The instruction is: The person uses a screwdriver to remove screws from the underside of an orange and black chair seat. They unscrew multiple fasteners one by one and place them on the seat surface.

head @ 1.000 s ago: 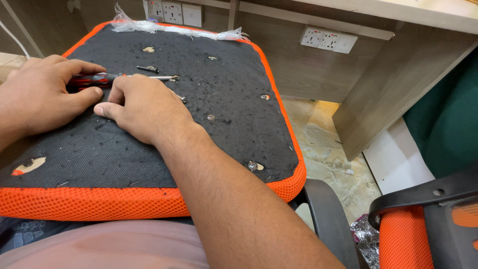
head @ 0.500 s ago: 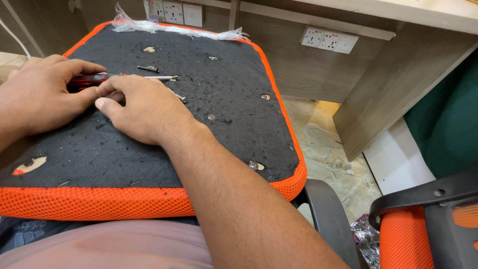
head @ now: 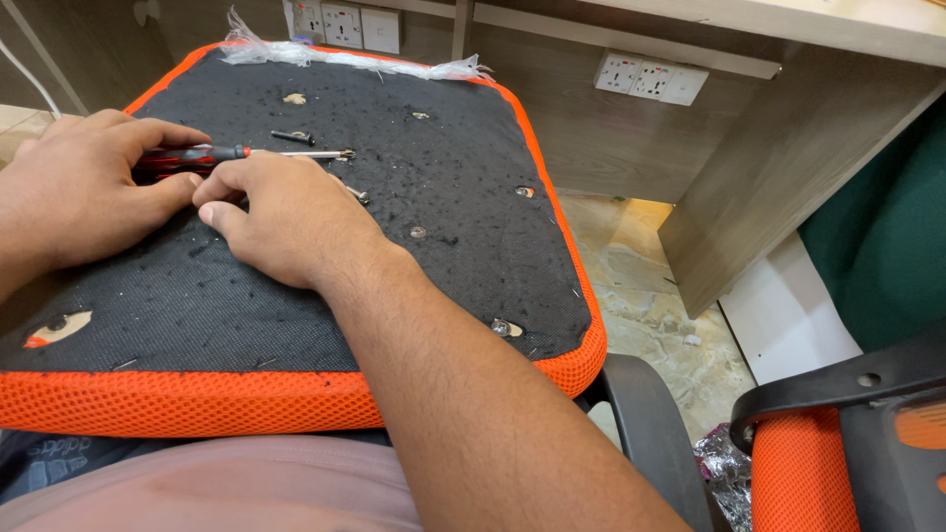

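Observation:
An upturned chair seat (head: 463, 197) lies across my lap, black fabric underside up and orange mesh around its rim. My left hand (head: 74, 192) rests on its left part and grips the red and black handle of a screwdriver (head: 202, 154). The metal shaft points right, its tip at a fitting in the fabric. My right hand (head: 291, 217) lies on the fabric just below the handle, fingers curled under and thumb against my left thumb; nothing shows in it. A black screw (head: 293, 136) lies just beyond the shaft, and a second screw (head: 358, 194) sits beside my right hand.
Torn clear plastic (head: 345, 57) clings to the seat's far edge. Wall sockets (head: 650, 79) sit on the wooden panel behind. A wooden desk leg (head: 778, 187) stands at right, over a stone floor (head: 650, 296). An orange and black chair part (head: 838, 443) is at the lower right.
My right hand has slid slightly back from the screwdriver handle and curled its fingers tighter. More of the red handle shows now. My left hand has barely moved.

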